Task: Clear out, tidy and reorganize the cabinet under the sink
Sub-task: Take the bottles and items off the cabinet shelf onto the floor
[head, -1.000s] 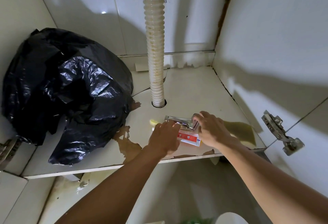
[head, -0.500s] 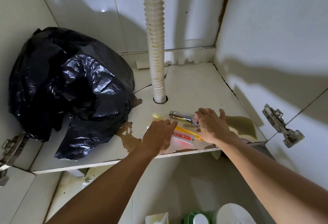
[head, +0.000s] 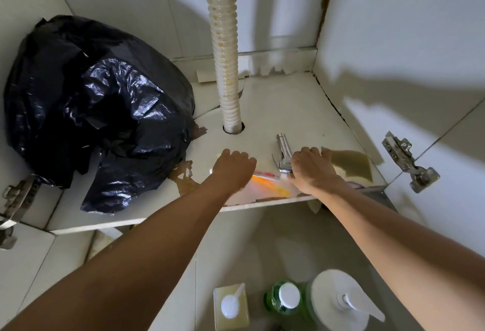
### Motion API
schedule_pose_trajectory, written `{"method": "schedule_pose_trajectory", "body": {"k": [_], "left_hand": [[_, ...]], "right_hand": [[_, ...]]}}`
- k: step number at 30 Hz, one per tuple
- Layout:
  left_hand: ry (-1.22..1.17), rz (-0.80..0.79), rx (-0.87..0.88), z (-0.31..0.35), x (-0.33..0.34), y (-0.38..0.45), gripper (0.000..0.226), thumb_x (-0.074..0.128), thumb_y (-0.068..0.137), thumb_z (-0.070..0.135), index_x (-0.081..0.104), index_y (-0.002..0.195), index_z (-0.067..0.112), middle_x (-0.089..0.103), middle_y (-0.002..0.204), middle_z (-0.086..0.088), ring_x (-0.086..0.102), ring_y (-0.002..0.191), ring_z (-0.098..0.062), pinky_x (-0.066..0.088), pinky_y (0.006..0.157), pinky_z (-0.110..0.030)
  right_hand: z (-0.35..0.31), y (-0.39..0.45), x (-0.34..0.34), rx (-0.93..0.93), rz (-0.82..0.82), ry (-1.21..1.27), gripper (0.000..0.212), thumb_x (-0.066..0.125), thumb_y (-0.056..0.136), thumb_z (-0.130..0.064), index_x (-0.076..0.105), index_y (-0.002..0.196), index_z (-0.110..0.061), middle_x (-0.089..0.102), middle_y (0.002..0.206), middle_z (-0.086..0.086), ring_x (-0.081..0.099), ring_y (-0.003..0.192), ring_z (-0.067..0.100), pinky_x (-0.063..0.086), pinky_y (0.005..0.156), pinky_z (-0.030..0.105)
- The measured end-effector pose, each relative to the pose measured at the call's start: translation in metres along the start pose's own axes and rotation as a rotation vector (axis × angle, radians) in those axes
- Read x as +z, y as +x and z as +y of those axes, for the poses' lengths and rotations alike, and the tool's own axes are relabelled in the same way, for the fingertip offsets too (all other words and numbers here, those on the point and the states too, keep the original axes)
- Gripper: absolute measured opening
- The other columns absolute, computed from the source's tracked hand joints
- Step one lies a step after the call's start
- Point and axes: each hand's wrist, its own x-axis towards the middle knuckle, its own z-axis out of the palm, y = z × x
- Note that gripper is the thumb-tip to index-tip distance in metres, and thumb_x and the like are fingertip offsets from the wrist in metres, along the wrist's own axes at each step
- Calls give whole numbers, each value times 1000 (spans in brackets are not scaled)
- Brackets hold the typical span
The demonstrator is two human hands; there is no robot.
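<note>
Peeling cabinet floor between white tiled walls.

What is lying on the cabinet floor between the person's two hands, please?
In the head view, a flat clear packet with red and orange print lies between the left hand and right hand, which grips a chrome tap.

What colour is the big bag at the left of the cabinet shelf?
Glossy black; the bag shows clearly in the head view, crumpled against the left wall.
</note>
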Motion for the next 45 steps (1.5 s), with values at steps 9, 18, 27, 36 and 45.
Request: {"method": "schedule_pose_trajectory", "body": {"k": [9,18,27,36,45], "left_hand": [[-63,-18,29,6,-2,-19,28,48,87,-8,60,108,6,59,112,-11,61,102,-30,46,81,-34],[-156,-52,-74,13,-23,-54,28,48,88,-4,56,112,7,55,116,-11,56,107,-29,43,80,-32],[-272,-265,-203,28,-76,-125,17,56,87,5,58,104,6,62,100,-12,58,87,-26,39,65,-29],[-408,-483,-189,60,-69,-195,20,67,83,12,66,99,0,54,71,-3,56,74,-24,48,60,-28],[-779,-768,-311,73,-56,-237,27,60,88,4,63,113,-7,61,100,-15,61,90,-29,56,81,-36]], "right_hand": [[4,-25,-7,-38,23,8,34,47,95,-35,57,111,-6,59,114,13,53,111,31,34,100,44],[22,-50,-40,-13,-30,216,35,47,94,-43,53,99,-9,52,90,7,53,90,28,37,92,44],[47,-110,-94,-5,-107,552,43,48,93,-47,51,72,-10,59,70,9,65,74,29,44,69,34],[58,-185,-95,-33,-381,475,60,46,93,-51,44,138,-11,63,92,8,59,78,20,42,75,30],[32,-224,-101,-83,-396,441,52,49,89,-55,60,111,-9,70,82,9,59,69,18,51,70,30]]}}
